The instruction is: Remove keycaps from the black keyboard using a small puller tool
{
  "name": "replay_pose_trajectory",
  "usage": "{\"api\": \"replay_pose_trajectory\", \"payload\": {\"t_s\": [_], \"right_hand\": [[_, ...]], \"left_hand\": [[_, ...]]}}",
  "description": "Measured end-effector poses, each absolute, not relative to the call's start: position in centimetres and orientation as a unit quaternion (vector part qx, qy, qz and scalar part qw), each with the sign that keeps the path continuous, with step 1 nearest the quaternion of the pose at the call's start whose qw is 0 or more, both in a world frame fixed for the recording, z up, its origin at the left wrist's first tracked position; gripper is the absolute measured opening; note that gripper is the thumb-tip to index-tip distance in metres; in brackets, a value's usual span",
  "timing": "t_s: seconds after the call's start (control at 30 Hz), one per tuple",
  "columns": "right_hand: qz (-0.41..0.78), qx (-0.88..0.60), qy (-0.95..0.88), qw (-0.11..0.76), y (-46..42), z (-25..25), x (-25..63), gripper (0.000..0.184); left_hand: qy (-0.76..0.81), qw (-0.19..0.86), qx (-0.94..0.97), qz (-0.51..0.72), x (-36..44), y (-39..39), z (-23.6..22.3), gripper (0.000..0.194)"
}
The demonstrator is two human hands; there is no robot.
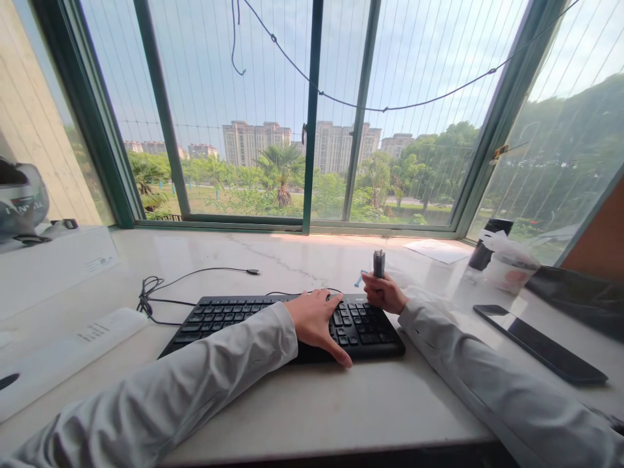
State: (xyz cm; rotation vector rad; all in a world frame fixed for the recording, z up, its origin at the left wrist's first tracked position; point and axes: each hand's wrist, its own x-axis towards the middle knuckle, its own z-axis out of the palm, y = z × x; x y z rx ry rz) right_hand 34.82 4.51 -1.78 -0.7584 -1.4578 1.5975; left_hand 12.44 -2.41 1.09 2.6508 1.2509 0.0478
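A black full-size keyboard (pixel 219 318) lies flat on the pale counter. My left hand (pixel 316 318) rests across its right half, fingers spread, the thumb reaching over the front edge. My right hand (pixel 385 292) is closed around a small dark grey block-shaped tool (pixel 379 263), held upright above the number pad. Short prongs show at the tool's top end; its lower part is hidden in my fist. A small blue strip (pixel 359 279) shows just left of that fist; whether it is attached to the tool I cannot tell.
Left of the keyboard runs a coiled black cable (pixel 151 296), near a long white box (pixel 73 357) and a helmet (pixel 22 198). On the right are a dark flat phone-like slab (pixel 539 341), a bagged white tub (pixel 509 266) and a paper sheet (pixel 436 250). Windows stand behind.
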Motion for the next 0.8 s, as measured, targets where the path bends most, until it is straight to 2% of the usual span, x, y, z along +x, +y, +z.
{"api": "replay_pose_trajectory", "payload": {"t_s": [0.2,0.37,0.53,0.8], "right_hand": [[0.672,-0.313,-0.571,0.353,5.2,-1.5,35.4,0.054],[0.684,-0.298,-0.569,0.346,4.8,-1.4,35.9,0.055],[0.673,-0.271,-0.572,0.382,4.2,-1.3,35.7,0.056],[0.589,-0.336,-0.567,0.468,3.4,-1.3,34.4,0.056]], "left_hand": [[0.427,0.116,0.897,0.004,12.4,-2.5,1.2,0.133],[0.426,0.119,0.897,0.006,12.3,-2.3,0.8,0.132],[0.424,0.124,0.897,0.004,12.3,-2.4,1.0,0.134],[0.425,0.132,0.895,-0.002,12.4,-2.5,1.2,0.137]]}}
